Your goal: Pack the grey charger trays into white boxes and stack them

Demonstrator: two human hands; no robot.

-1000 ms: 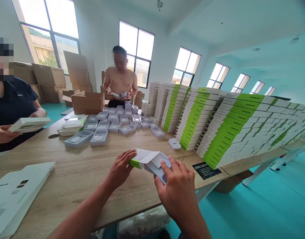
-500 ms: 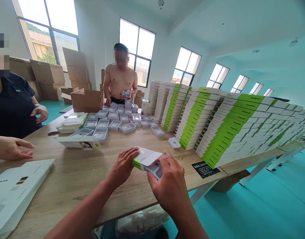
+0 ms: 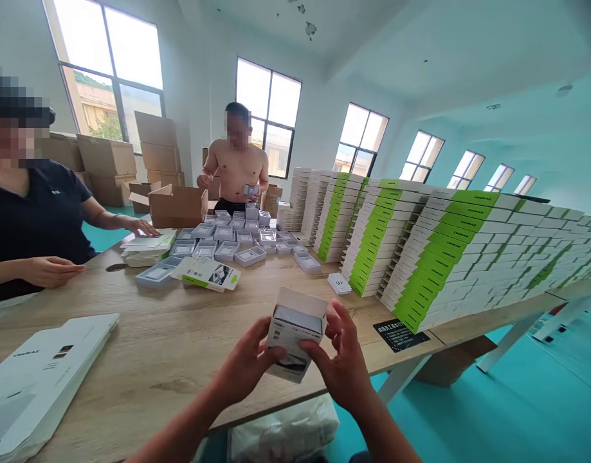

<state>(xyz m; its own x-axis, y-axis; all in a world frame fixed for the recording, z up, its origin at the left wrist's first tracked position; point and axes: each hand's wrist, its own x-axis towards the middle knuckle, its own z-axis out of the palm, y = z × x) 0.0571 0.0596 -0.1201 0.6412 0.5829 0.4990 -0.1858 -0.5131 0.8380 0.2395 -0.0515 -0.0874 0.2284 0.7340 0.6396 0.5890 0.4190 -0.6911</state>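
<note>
A small white printed carton (image 3: 289,360) is held upright over the table edge, its open end and raised flap facing up. Inside it, a grey plastic tray (image 3: 300,319) shows just below the opening. My left hand (image 3: 247,363) grips the carton's left side, thumb across the printed face. On the opposite side, my right hand (image 3: 342,360) presses its thumb to that face, with its fingers bent beside the upper right edge. Beyond my hands lies another flat printed carton (image 3: 208,273) with a green edge, beside loose grey trays (image 3: 249,256).
Tall stacks of white and green boxes (image 3: 444,257) line the table's right side. Flat cartons (image 3: 49,379) lie at near left. A co-worker at left touches a carton pile (image 3: 148,247); another person (image 3: 240,170) stands behind the trays, near a cardboard box (image 3: 177,206).
The carton has turned upright, its open end now up and the tray deeper inside. My right hand has moved from the tray to the carton's side. The left co-worker reached to the pile.
</note>
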